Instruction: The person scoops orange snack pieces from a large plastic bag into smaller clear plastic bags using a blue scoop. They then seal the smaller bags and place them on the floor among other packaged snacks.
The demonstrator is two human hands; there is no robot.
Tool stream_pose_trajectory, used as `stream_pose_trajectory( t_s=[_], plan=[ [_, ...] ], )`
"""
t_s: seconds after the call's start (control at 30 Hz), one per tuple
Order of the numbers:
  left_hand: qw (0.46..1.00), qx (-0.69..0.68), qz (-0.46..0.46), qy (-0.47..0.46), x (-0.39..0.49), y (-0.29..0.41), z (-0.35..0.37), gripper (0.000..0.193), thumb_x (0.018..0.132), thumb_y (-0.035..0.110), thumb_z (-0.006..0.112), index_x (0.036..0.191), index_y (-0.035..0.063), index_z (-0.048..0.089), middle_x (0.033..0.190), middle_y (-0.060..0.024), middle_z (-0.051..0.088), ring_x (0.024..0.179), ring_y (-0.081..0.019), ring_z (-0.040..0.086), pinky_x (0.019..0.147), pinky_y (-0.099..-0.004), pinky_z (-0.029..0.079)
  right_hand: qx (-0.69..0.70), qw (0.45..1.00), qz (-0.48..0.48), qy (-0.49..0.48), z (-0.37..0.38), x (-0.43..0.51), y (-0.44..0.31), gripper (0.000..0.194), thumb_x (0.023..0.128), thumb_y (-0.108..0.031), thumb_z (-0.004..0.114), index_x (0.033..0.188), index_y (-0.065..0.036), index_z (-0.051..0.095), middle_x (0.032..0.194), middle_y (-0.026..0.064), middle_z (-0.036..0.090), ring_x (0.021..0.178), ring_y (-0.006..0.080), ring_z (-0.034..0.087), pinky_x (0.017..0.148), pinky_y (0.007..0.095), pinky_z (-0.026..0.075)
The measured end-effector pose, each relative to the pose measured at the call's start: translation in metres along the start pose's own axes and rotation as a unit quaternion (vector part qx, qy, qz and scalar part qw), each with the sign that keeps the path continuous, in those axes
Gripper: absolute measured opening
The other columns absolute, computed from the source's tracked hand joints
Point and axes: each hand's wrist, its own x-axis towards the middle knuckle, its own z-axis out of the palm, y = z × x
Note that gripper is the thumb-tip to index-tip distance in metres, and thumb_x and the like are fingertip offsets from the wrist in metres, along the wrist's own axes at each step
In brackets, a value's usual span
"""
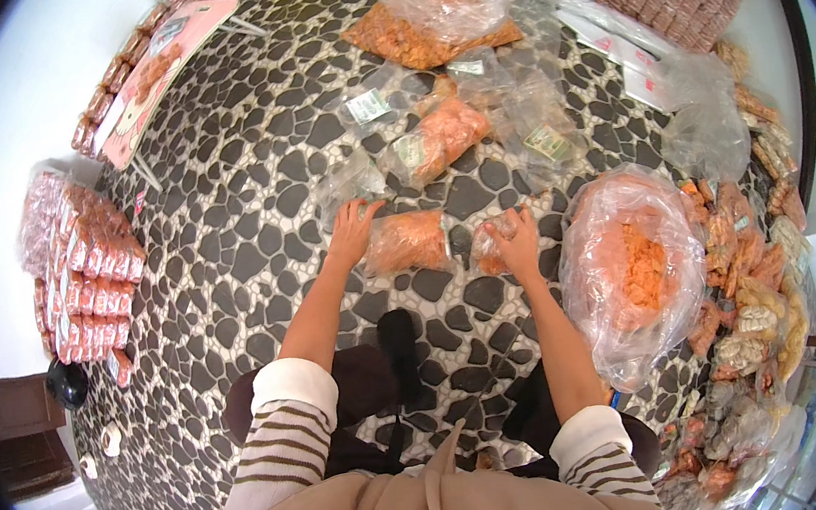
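My left hand (351,235) is at the near edge of a clear plastic bag (351,182) that looks empty; I cannot tell whether the fingers grip it. Just right of that hand, a clear bag of orange snack pieces (408,243) lies on its side. My right hand (518,242) has its fingers around a smaller clear plastic bag (487,250) with some orange contents, partly covered by the hand. Beyond both hands lies a filled, labelled bag of orange snacks (444,137).
A large open plastic sack of orange snacks (639,266) stands right of my right arm. Another big sack (428,33) lies farther off, near labelled empty bags (550,140). Stacked packs (92,268) and a low pink table (155,87) are left. Assorted bagged snacks (748,322) line the right.
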Motion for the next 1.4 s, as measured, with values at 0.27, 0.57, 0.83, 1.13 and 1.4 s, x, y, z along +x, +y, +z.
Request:
stream_pose_trajectory(
  t_s=[0.27,0.57,0.83,1.13,1.4],
  plan=[
    [0.977,-0.195,-0.084,0.021,0.062,0.076,-0.005,0.021,0.083,0.008,0.048,0.104,0.0071,0.043,0.097,-0.0155,0.058,0.085,-0.0436,0.055,0.072,-0.0501,0.045,0.182,0.982,0.036,0.028,-0.051,0.022,-0.02,0.039,0.074,-0.03,0.071,0.088,0.002,0.054,0.086,0.0142,0.045,0.081,0.0326,0.047,0.073,0.0387,0.039],
    [0.978,-0.171,-0.103,0.061,0.089,0.179,-0.017,0.026,0.084,0.002,0.047,0.108,0.0086,0.038,0.1,-0.0203,0.048,0.073,-0.0408,0.06,0.06,-0.0471,0.049,0.449,0.881,0.129,0.076,-0.123,0.05,-0.05,0.021,0.083,-0.02,0.066,0.085,-0.005,0.051,0.087,0.0034,0.048,0.074,0.0126,0.045,0.063,0.0239,0.038],
    [0.975,-0.218,0.003,0.053,0.088,0.17,0.009,0.029,0.081,0.003,0.053,0.107,0.008,0.041,0.099,-0.0167,0.044,0.074,-0.0396,0.058,0.062,-0.0451,0.049,0.609,0.746,0.261,-0.066,-0.075,0.023,-0.031,0.026,0.086,-0.02,0.062,0.104,-0.008,0.048,0.092,0.0039,0.056,0.082,0.0119,0.055,0.07,0.0273,0.048],
    [0.932,-0.349,0.009,0.098,0.062,0.177,0.019,0.029,0.073,-0.006,0.057,0.098,0.002,0.044,0.092,-0.017,0.046,0.092,-0.0367,0.049,0.073,-0.0422,0.045,0.6,0.726,0.337,-0.007,-0.05,0.017,-0.003,0.026,0.086,-0.02,0.061,0.105,-0.006,0.048,0.092,0.004,0.055,0.081,0.0118,0.056,0.07,0.0275,0.048],
    [0.939,-0.329,0.004,0.101,0.081,0.168,0.016,0.018,0.08,0.002,0.056,0.096,0.0019,0.05,0.089,-0.016,0.053,0.079,-0.0367,0.055,0.067,-0.0406,0.045,0.605,0.733,0.298,-0.094,-0.068,0.009,-0.021,0.031,0.085,-0.021,0.063,0.107,-0.007,0.047,0.091,0.0044,0.055,0.079,0.0116,0.056,0.065,0.0252,0.049]
  ],
)
